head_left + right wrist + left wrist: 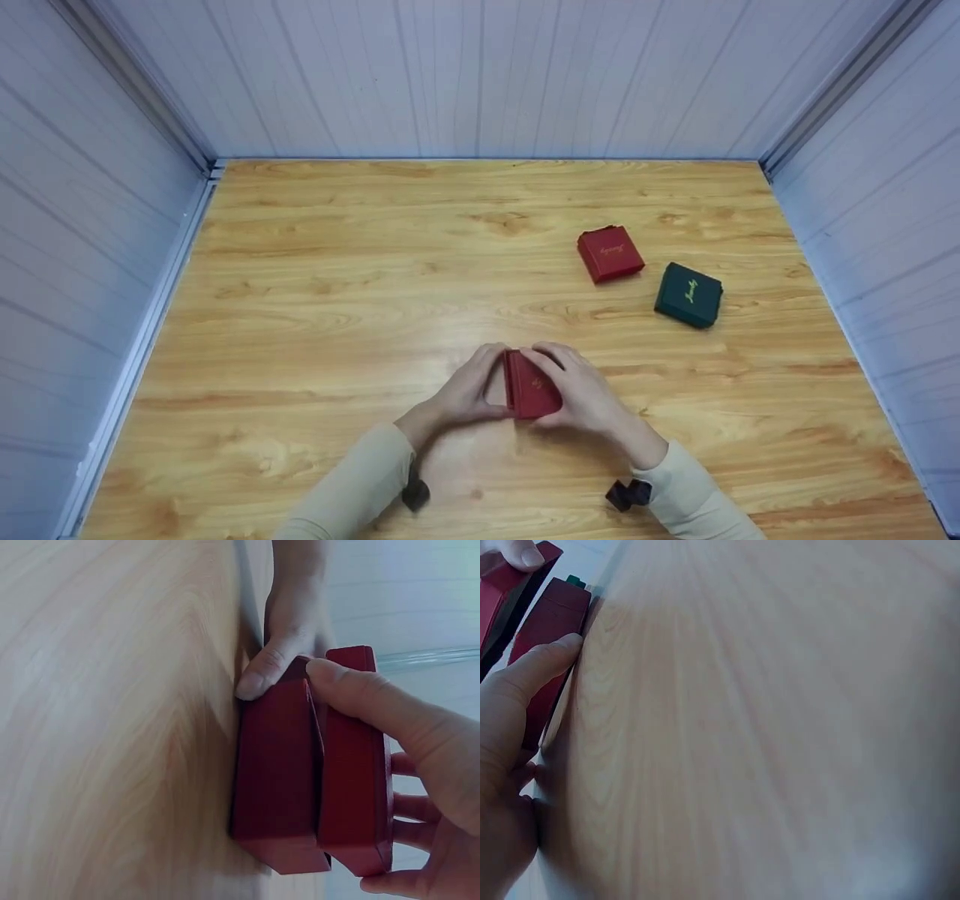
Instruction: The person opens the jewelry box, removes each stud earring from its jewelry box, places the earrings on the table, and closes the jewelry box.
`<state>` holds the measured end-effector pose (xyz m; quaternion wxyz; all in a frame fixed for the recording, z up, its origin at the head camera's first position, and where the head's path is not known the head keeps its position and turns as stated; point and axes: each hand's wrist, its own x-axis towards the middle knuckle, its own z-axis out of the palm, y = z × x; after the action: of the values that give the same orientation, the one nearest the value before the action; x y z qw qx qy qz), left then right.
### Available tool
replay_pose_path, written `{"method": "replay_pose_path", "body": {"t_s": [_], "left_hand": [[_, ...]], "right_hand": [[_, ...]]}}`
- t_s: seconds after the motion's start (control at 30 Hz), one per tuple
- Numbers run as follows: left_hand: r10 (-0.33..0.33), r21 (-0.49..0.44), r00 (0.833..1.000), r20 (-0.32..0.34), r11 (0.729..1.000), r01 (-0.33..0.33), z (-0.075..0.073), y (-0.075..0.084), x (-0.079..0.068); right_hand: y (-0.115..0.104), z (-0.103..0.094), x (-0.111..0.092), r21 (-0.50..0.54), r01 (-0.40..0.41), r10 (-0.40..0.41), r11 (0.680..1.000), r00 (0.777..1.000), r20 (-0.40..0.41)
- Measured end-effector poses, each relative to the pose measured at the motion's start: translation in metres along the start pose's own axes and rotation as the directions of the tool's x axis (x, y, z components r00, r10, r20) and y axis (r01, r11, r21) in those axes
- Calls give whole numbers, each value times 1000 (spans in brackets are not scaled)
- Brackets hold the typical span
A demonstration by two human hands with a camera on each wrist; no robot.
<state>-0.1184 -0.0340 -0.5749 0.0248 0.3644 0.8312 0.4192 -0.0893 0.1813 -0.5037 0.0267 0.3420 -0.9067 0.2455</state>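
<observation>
The left hand (465, 391) grips the red base (274, 765) on the table (337, 300) from nine o'clock; the right hand (592, 390), at three, pinches the squarish red lid (351, 772) over it. Beyond, another red box (611, 255) lies at one o'clock, a green box (690, 295) at two.

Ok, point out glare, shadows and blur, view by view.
Head: pale sheen on the wood-grain tabletop, shadows below left hand and right hand; left wrist: grain blurred, right edge dim; right wrist: whitish sheen at left, red box crisper than grain.
</observation>
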Motion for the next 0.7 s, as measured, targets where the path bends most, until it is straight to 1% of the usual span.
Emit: {"method": "replay_pose_path", "body": {"t_s": [0.17, 0.3, 0.53, 0.7], "left_hand": [[-11, -15, 1000, 6, 1000, 12, -1, 0, -1], [-35, -25, 999, 12, 999, 36, -1, 0, -1], [-36, 9, 998, 51, 999, 36, -2, 0, 1], [-39, 26, 998, 57, 999, 37, -1, 2, 1]], "right_hand": [[3, -5, -6, 9, -25, 25, 1000, 1000, 4], [6, -10, -10, 14, -66, 66, 998, 998, 18], [14, -18, -17, 18, -104, 104, 994, 994, 24], [21, -21, -22, 17, -140, 139, 990, 990, 29]]}}
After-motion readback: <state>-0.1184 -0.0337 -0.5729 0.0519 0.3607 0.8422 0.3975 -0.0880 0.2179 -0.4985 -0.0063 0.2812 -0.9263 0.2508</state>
